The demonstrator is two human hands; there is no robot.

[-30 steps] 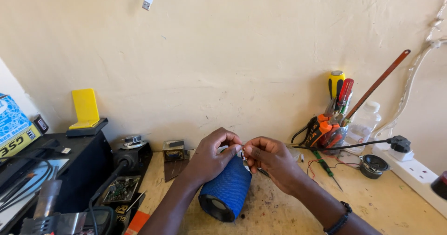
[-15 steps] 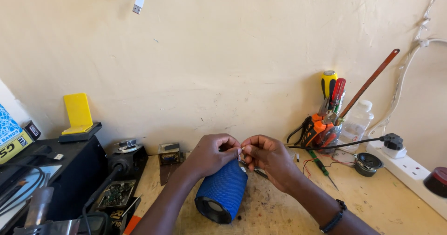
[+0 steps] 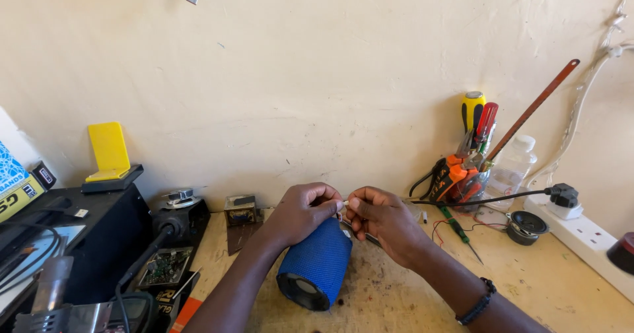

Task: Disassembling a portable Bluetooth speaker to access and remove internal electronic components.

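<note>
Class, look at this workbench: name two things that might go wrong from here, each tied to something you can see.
1. The blue cylindrical speaker lies on its side, so it may roll while both hands work above it.
2. The left hand and right hand pinch a tiny white part; it could slip and drop.

Both hands met above a blue cylindrical speaker [image 3: 317, 267] lying on the bench [image 3: 396, 300]; the left hand [image 3: 300, 211] and right hand [image 3: 383, 217] pinched a small white piece [image 3: 345, 203] between their fingertips.
</note>
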